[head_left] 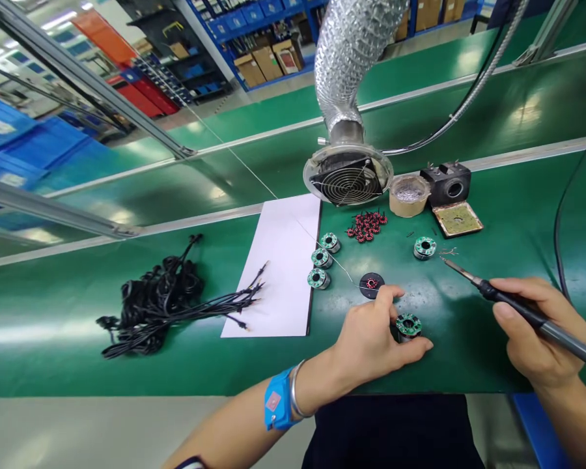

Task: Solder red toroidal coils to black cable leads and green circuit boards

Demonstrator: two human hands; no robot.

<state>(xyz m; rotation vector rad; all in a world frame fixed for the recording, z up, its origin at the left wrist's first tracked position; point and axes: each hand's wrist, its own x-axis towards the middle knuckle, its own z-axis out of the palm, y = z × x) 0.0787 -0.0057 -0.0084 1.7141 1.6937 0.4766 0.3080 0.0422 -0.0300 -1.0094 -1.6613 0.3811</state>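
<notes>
My left hand [371,332] curls around a small round motor part [409,326] with a green circuit board on top, thumb in front and fingers behind. A thin wire [342,267] runs down from the upper left toward my index finger; whether I grip its end is unclear. Beside those fingers lies a black disc [366,292] with a small red ring part [372,283] on it. In my right hand [542,326] is a soldering iron [517,311], closed in the fingers, its tip pointing left near another green-topped motor part [424,247].
Three similar motor parts [321,258] stand beside a white board [278,273]. Behind are red ring parts [366,226], a round tub [409,195], an iron stand [446,184] with a sponge tray [457,219], and an overhanging fume duct [349,172]. Black cables [161,299] lie left.
</notes>
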